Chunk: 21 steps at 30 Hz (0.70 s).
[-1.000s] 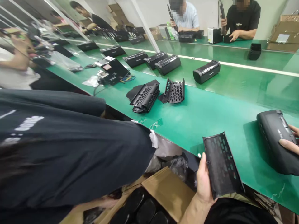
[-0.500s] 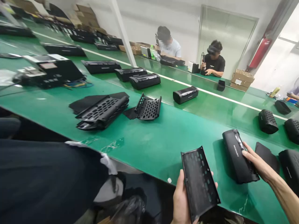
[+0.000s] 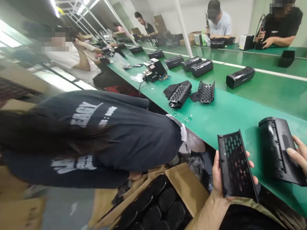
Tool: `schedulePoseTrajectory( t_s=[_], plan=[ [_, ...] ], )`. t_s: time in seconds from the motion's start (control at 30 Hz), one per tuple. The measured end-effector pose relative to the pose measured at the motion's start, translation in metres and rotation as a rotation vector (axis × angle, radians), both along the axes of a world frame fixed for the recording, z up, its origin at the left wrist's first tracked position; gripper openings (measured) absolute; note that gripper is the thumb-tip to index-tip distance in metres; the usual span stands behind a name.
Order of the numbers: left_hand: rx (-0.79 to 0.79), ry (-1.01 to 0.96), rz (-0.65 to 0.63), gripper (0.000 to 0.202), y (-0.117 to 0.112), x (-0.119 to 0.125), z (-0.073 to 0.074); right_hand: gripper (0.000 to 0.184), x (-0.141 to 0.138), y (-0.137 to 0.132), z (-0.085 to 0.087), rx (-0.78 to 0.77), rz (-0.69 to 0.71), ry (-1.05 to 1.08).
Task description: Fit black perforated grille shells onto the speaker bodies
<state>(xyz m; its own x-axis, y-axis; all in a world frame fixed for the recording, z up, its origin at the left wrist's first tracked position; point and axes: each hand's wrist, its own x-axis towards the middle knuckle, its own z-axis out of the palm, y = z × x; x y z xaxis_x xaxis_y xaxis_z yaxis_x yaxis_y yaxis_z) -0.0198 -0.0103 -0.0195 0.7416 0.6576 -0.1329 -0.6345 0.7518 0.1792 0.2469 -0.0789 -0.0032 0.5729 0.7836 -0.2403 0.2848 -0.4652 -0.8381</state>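
Note:
In the head view, my left hand [image 3: 217,179] is wrapped round a black perforated speaker grille [image 3: 226,183], its hollow inner side facing me. The grille is tilted up at the table's near edge. To its right a black speaker housing [image 3: 273,143] lies on the green table, a seam with clips running along its side. My right hand [image 3: 299,151], partly cut off by the frame edge, grips that housing from the right with thumb and fingers on its surface. A gap separates the grille from the housing.
A co-worker in a dark shirt [image 3: 134,137] bends down close on my left, beside an open carton [image 3: 187,182] of black parts. Loose grilles [image 3: 206,92] lie further along the green table [image 3: 230,111]. Several speakers [image 3: 240,77] stand beyond. Other people sit across.
My view has swung left, bringing the bending co-worker and carton into sight. The housing under my right hand has turned, its lettering now out of sight. My left hand still holds the grille.

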Motion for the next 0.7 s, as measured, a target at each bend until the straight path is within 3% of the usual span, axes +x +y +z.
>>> schedulePoseTrajectory(
  t_s=[0.17,0.4,0.53,0.63,0.7],
  plan=[
    [-0.059,-0.007,0.013,0.081,0.001,-0.01,0.001,0.104,-0.023,0.01,0.006,-0.062,-0.05,0.124],
    [0.026,-0.059,-0.011,0.093,0.002,-0.005,-0.007,0.117,-0.035,0.02,0.009,-0.061,-0.027,0.149],
    [0.018,-0.068,0.077,0.089,0.001,0.01,-0.018,0.111,-0.03,0.019,0.041,-0.023,-0.037,0.251],
    [0.027,-0.084,0.127,0.077,0.004,0.034,-0.022,0.103,-0.019,0.014,0.075,0.03,0.043,0.093],
    [0.039,-0.109,0.169,0.07,0.007,0.054,-0.017,0.099,-0.01,0.012,0.093,0.072,0.144,-0.061]
  ],
)
